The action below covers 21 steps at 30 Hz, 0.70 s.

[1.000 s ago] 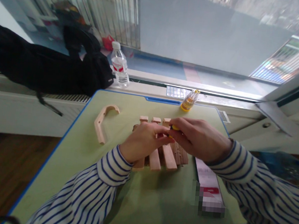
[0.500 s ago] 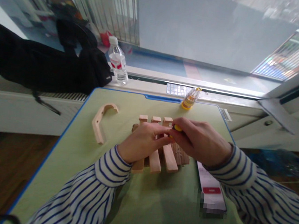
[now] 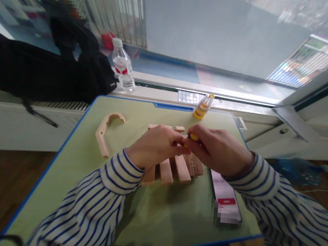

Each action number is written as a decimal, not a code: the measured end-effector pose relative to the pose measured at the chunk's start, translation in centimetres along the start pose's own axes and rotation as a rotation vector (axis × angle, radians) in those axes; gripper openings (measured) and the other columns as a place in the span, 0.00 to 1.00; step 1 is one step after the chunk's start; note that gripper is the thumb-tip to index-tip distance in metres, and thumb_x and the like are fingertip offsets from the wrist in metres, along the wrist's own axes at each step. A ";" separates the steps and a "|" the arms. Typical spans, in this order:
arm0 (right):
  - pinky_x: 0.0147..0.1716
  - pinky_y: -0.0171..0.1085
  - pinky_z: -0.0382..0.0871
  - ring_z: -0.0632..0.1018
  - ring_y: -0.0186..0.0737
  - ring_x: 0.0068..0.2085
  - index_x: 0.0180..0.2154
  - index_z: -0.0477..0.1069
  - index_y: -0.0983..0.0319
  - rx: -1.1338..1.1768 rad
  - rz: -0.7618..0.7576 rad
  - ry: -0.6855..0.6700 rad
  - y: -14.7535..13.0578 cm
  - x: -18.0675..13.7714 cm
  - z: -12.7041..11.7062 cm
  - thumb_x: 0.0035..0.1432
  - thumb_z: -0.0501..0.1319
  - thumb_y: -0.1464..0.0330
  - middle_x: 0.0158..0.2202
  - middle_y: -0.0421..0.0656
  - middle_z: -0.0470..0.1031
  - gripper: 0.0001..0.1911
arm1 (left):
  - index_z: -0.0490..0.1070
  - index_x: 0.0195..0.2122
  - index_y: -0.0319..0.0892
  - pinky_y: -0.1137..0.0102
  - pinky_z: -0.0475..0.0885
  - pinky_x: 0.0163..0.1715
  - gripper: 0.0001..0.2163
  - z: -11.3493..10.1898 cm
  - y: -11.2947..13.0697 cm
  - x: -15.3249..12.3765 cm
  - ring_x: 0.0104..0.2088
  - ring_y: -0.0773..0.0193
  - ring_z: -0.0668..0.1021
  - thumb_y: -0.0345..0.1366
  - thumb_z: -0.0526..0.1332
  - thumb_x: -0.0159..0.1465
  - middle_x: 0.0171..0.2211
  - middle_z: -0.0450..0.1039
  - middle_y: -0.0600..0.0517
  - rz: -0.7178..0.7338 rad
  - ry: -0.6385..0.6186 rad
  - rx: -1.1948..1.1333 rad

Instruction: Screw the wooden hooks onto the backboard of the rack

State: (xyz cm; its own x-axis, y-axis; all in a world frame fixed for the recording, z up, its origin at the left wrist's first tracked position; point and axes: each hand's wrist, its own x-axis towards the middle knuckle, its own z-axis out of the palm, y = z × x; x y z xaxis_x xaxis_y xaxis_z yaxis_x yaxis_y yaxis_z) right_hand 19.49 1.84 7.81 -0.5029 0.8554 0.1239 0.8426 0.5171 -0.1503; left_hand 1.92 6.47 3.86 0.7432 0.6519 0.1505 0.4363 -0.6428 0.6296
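A rack of light wooden slats (image 3: 174, 170) lies in the middle of the green table (image 3: 156, 214). My right hand (image 3: 219, 150) is closed round a small tool with a yellow handle (image 3: 193, 136), held over the slats. My left hand (image 3: 156, 145) rests on the slats with its fingers pinched against the tool's tip; what is between them is hidden. A curved wooden piece (image 3: 106, 131) lies apart to the left.
A phone (image 3: 226, 199) lies at the right of the table near its front edge. A small amber bottle (image 3: 202, 106) stands at the back edge. On the sill behind are a water bottle (image 3: 123, 67) and a black bag (image 3: 42, 66).
Both hands have stayed together on the slats; my left fingers have closed in tighter against the tool. The view has drifted a little, so everything sits slightly left and higher.
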 end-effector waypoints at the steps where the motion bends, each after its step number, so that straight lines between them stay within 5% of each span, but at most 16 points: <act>1: 0.24 0.34 0.54 0.69 0.33 0.25 0.40 0.62 0.63 -0.006 -0.003 -0.006 0.0 -0.1 -0.2 0.62 0.47 0.58 0.27 0.41 0.71 0.16 | 0.76 0.33 0.44 0.75 0.59 0.25 0.10 -0.1 0.0 0.0 0.26 0.69 0.71 0.41 0.58 0.60 0.25 0.72 0.54 0.002 -0.007 0.003; 7: 0.28 0.35 0.58 0.73 0.34 0.30 0.50 0.60 0.61 0.020 -0.086 -0.033 0.2 0.0 -0.8 0.60 0.49 0.58 0.36 0.44 0.74 0.19 | 0.76 0.33 0.44 0.74 0.60 0.26 0.14 -0.1 -0.6 -0.1 0.26 0.69 0.71 0.46 0.55 0.61 0.27 0.72 0.53 0.001 -0.011 -0.011; 21: 0.30 0.35 0.59 0.73 0.36 0.34 0.44 0.63 0.63 0.039 -0.098 -0.083 0.3 0.2 -0.3 0.63 0.45 0.61 0.36 0.46 0.73 0.16 | 0.76 0.34 0.44 0.75 0.59 0.24 0.08 0.3 -0.7 -0.1 0.25 0.70 0.71 0.41 0.61 0.58 0.26 0.73 0.54 0.012 0.067 -0.088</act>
State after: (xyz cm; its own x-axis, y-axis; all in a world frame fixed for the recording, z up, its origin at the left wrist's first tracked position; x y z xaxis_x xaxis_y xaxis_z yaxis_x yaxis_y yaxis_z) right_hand 19.71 2.20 8.10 -0.5976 0.7996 0.0586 0.7817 0.5973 -0.1795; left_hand 1.74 6.75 3.14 0.7115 0.6715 0.2070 0.3790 -0.6148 0.6916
